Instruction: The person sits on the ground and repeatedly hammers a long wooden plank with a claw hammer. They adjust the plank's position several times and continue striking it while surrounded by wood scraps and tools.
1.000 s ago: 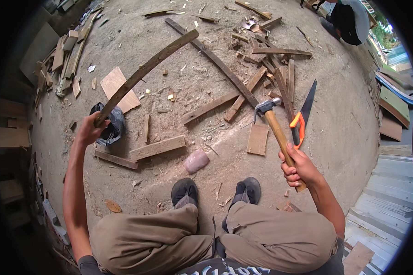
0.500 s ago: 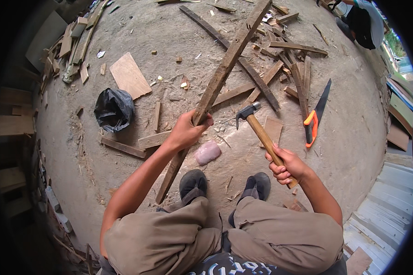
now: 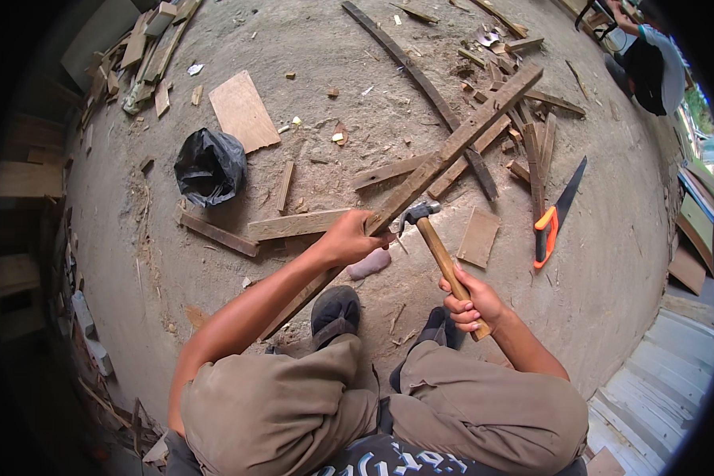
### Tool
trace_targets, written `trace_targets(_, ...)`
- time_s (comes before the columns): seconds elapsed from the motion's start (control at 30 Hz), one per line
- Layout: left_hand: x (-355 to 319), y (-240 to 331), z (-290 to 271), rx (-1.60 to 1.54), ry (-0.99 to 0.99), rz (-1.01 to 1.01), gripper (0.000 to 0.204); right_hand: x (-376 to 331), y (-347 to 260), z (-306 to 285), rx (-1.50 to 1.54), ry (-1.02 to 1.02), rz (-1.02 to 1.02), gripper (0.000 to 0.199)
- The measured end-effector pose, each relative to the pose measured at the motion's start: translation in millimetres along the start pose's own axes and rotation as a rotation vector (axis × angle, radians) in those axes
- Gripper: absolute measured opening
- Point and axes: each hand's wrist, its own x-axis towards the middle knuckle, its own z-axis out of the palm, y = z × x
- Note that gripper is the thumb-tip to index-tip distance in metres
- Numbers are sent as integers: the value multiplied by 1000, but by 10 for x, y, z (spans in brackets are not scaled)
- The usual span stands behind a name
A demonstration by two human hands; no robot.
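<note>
My left hand (image 3: 352, 238) is closed around a long brown wooden batten (image 3: 444, 155), which slants from near my left shoe up to the far right. In my right hand (image 3: 474, 300) is a claw hammer (image 3: 443, 247), gripped low on its wooden handle. Its dark metal head is up, close to the batten just right of my left fingers. A thin nail-like piece shows beside the claw; whether it sits in the wood I cannot tell. Under the batten, a pinkish stone-like block (image 3: 370, 263) lies on the ground, partly hidden by my left hand and the wood.
A handsaw (image 3: 559, 210) with an orange handle lies at right. Loose battens (image 3: 408, 63) and scraps are strewn ahead. A black plastic bag (image 3: 211, 168) stands at left near a plywood sheet (image 3: 243, 111). Another person (image 3: 650, 63) is at the far right, beyond metal sheeting (image 3: 650, 397).
The batten has swung down, its far end moving right and nearer. My left hand has shifted slightly right and lower. The hammer has moved left, its head now close to the batten.
</note>
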Motion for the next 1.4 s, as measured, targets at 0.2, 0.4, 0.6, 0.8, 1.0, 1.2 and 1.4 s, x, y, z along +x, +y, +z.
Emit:
trace_targets(0.2,-24,10,-61,-38,-103,-61,16,228,514,-30,221,-78,-51,46)
trace_targets(0.4,-234,55,-122,-24,-151,-60,16,340,337,-152,257,-4,-106,43)
trace_targets(0.6,-957,-106,-1184,88,201,-249,16,172,266,-303,229,111,-248,44)
trace_targets(0.8,-1526,-939,-2473,907,887,26,28,218,272,-280,174,200,-252,45)
trace_targets(1.0,-1085,-889,-1981,86,751,-311,37,315,357,-50,28,239,-246,47)
trace_targets(1.2,-685,-555,-1082,-368,393,-325,37,298,332,256,-230,342,-275,48)
trace_targets(1.4,-663,-289,-724,-331,230,-311,37,168,86,476,-385,316,-435,46)
